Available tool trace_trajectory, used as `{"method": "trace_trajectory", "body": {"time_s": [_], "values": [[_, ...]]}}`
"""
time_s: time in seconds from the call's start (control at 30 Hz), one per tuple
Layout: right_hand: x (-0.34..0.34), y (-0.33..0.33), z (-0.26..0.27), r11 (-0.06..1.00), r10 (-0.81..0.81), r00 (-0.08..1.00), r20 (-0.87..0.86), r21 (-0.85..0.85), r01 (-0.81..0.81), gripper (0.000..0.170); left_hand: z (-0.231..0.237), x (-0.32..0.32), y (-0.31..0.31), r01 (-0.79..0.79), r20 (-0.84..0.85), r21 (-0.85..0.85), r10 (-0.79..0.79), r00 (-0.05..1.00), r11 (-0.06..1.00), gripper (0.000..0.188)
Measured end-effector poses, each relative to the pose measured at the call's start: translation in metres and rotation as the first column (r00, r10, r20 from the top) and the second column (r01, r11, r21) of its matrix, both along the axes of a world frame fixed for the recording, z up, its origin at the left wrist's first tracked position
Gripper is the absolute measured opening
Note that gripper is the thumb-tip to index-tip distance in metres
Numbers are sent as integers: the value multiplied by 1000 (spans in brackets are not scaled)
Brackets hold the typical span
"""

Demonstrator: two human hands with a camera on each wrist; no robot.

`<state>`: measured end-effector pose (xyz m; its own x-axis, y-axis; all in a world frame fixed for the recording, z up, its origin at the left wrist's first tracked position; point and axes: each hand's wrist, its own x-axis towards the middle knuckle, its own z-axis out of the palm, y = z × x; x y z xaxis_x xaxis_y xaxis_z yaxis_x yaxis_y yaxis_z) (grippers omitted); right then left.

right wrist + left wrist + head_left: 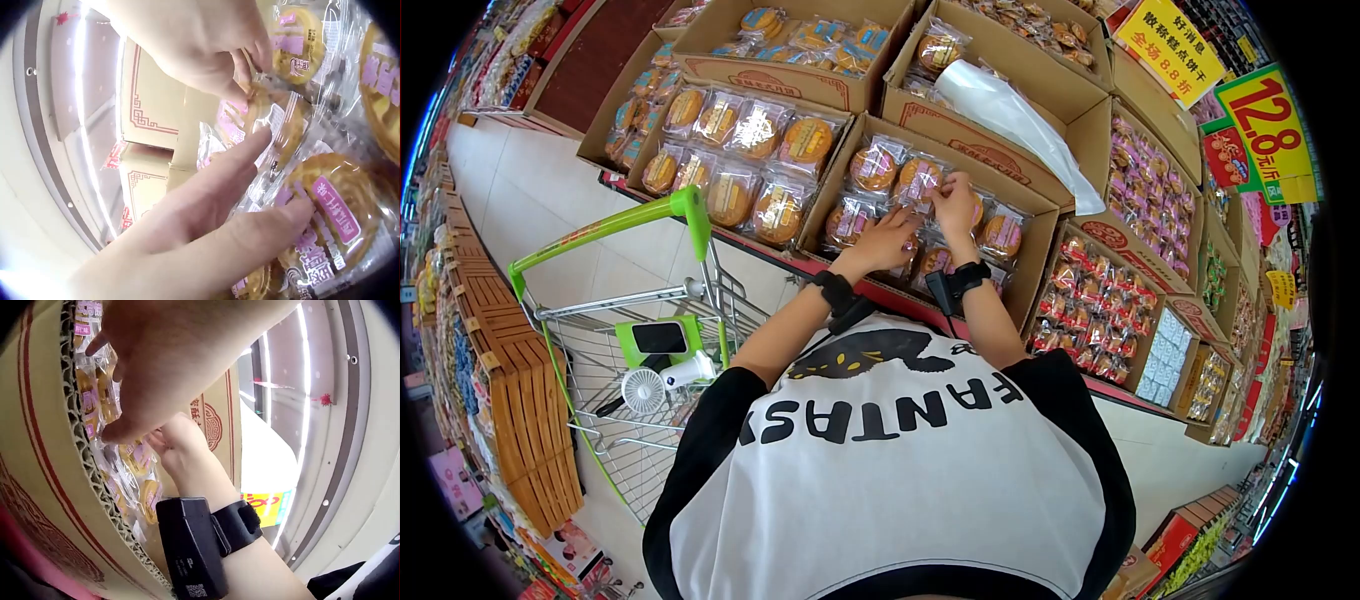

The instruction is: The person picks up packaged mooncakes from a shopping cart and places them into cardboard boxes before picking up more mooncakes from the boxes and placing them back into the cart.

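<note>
Cardboard box walls (1040, 240) surround the wrapped cakes (875, 165), where my right grip (956, 205) pinches one packet (291, 122). I see my left grip (886, 244) with fingers extended, touching neighbouring packets (331, 206) just beside it.

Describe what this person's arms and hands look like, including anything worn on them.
The left hand and right hand are bare, without gloves. Black sleeves stop around the elbows, leaving the forearms uncovered. Each wrist wears a black strap carrying a black device; the right device is boxy, with pale printing and a square code.
</note>
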<state>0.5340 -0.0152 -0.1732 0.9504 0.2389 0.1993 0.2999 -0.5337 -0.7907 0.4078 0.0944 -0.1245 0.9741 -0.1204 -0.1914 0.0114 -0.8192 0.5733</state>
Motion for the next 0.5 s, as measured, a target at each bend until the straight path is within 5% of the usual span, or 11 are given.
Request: {"method": "trace_trajectory", "body": {"time_s": [0.17, 0.33, 0.5], "values": [[-5, 1, 14, 988, 96, 994, 44, -123, -90, 45, -24, 2, 3, -10, 53, -42, 12, 999, 999, 62], [-9, -1, 25, 955, 184, 980, 70, -250, -161, 52, 4, -1, 0, -9, -24, 35, 9, 1000, 999, 55], [-14, 1, 32, 927, 215, 977, 4, -314, -203, 58, -13, -4, 2, 13, 115, 38, -17, 993, 999, 50]]}}
